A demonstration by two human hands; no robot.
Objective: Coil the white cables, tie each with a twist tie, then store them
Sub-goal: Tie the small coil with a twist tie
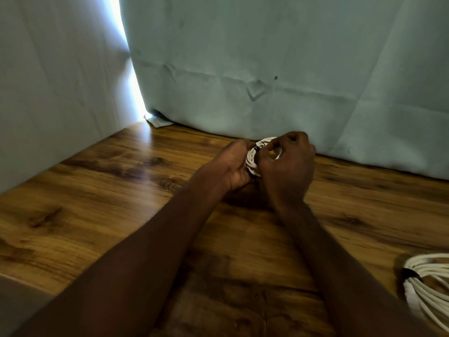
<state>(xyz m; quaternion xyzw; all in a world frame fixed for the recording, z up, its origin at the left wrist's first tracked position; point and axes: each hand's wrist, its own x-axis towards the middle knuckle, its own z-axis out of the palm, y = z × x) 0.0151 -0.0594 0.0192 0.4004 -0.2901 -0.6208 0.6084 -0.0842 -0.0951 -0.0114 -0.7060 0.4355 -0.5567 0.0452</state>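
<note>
A coiled cable [252, 161] is held above the table [97, 203] toward its far edge, between the left hand [234, 164] and right hand [288, 166]. A second coil [427, 285] lies at the near right. A curtain [267, 69] hangs behind.

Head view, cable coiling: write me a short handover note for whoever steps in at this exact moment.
Left hand grips the small coiled white cable above the wooden table.
Right hand pinches the black twist tie at the coil's top.
Done: this cable coiled; a second white bundle at the table's right edge already wears a dark tie.
Left: finish twisting this tie, then store both.
</note>
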